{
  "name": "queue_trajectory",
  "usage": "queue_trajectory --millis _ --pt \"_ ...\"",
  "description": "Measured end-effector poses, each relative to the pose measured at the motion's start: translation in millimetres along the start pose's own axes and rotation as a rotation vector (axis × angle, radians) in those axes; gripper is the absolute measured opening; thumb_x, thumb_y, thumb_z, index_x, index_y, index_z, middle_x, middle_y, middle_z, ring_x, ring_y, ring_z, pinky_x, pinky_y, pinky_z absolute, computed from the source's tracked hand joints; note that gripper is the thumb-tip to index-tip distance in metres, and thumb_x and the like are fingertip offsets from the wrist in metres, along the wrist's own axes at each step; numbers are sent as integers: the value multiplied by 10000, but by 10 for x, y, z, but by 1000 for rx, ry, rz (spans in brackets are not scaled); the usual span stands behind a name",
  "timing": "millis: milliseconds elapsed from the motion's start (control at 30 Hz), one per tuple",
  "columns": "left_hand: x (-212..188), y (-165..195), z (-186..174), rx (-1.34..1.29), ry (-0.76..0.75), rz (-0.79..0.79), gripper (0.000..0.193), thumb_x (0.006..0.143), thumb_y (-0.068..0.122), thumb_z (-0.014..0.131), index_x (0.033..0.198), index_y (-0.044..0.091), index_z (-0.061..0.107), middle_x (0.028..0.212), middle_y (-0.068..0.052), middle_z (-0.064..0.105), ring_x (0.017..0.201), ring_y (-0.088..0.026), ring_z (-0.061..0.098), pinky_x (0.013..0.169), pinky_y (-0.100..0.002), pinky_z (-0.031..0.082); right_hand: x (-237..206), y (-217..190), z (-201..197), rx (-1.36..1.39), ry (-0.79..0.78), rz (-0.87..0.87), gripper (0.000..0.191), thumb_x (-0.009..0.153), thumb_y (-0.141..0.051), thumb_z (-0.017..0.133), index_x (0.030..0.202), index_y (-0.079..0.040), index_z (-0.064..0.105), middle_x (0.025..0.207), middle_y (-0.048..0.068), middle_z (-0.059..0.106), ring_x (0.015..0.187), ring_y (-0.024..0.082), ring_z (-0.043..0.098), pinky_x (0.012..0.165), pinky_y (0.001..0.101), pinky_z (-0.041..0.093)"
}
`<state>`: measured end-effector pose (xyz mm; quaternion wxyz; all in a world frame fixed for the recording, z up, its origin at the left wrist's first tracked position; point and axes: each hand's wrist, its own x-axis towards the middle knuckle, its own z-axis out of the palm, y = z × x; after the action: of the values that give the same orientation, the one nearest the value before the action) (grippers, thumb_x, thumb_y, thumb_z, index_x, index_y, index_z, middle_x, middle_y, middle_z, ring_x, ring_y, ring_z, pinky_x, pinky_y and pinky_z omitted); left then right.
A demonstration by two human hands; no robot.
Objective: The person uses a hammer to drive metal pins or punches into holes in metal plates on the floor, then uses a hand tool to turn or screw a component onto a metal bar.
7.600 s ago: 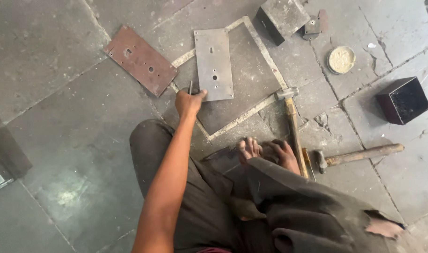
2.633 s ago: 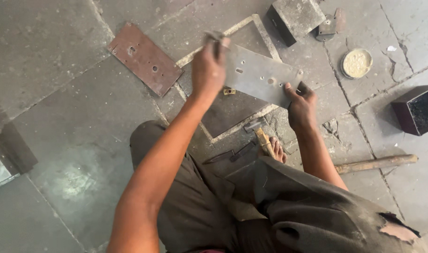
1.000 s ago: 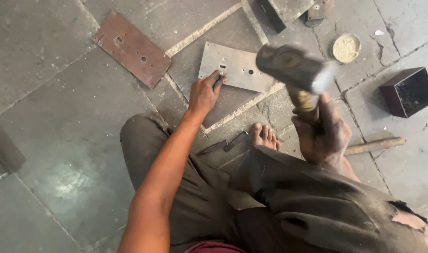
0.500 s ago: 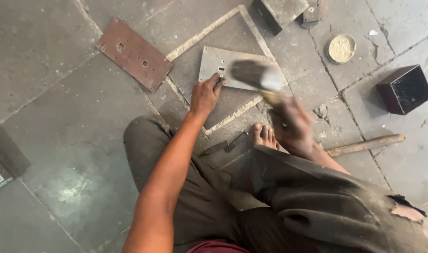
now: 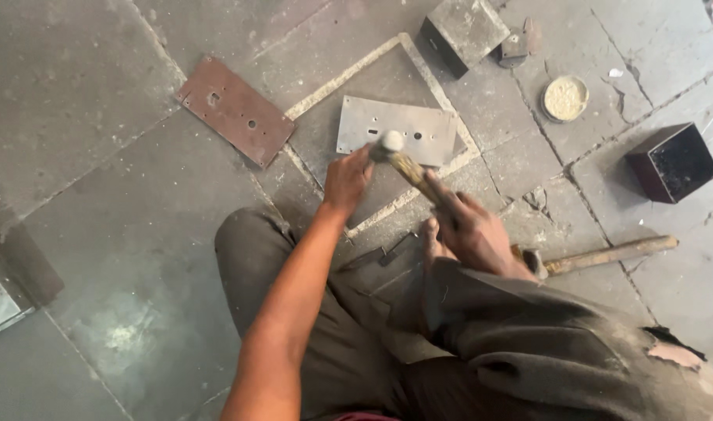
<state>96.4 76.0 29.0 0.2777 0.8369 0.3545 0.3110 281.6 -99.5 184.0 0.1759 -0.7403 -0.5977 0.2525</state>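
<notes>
A grey metal plate [image 5: 407, 125] with small holes lies flat on the stone floor inside a pale square outline. My left hand [image 5: 347, 178] grips a small punch or chisel, mostly hidden by the fingers, at the plate's near left edge. My right hand [image 5: 475, 232] is closed around the wooden handle of a hammer [image 5: 403, 160]. The hammer's head is down right beside the top of my left hand, above the plate's near edge.
A rusty brown plate [image 5: 235, 111] with holes lies to the left. A second hammer [image 5: 598, 256] lies on the floor at the right. A dark open box [image 5: 673, 161], a small round tin [image 5: 565, 97] and a grey block [image 5: 464, 30] sit beyond. My bare foot [image 5: 429, 235] rests near small tools [image 5: 387, 253].
The hammer was raised high a second ago and has swung down onto the tool in my left hand. My left hand has stayed at the plate's edge.
</notes>
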Motion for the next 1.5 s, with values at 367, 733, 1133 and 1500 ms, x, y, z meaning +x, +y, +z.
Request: queue_trajectory --millis 367,733,1133,1500 --pt "385 95 -77 -241 118 -486 270 1033 299 607 1012 46 700 835 -169 754 752 -323 762 639 -418 571 -483 1072 728 349 -79 261 432 1018 -285 694 1386 -83 591 1119 188 765 945 251 751 813 370 621" --pt "364 -75 -58 -82 126 -775 229 969 258 694 952 32 722 875 -148 773 758 -290 751 698 -452 557 1069 1444 531 660 192 629 408 931 -285 752 1165 40 675 978 162 753 837 245 739 733 355 592" --pt "968 -435 24 85 225 -809 162 976 197 664 1000 40 691 888 -135 753 762 -294 758 673 -420 557 747 930 515 367 -61 694 460 908 -355 723 1262 -74 636 1091 117 770 747 256 756 635 402 609" --pt "818 -566 -163 -124 -97 -938 175 775 273 822 855 118 803 788 -89 788 731 -262 777 707 -390 568 1331 1408 665 1015 250 632 428 889 -34 742 1260 115 590 1048 211 714 850 241 742 722 338 663"
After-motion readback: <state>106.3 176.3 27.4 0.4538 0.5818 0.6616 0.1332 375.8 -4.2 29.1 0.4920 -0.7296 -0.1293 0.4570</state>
